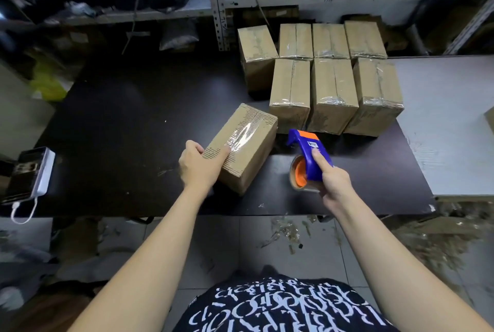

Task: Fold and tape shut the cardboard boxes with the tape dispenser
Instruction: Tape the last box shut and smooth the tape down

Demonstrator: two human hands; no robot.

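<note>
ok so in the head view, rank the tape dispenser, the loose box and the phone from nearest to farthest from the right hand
1. tape dispenser: gripped in the right hand itself.
2. loose box: to its left, under the left hand.
3. phone: at the far left edge of the table.

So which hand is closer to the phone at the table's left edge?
Left. The left hand rests on the box, to the right of the phone; the right hand, gripping the tape dispenser, is farther right, beyond the box.
</note>
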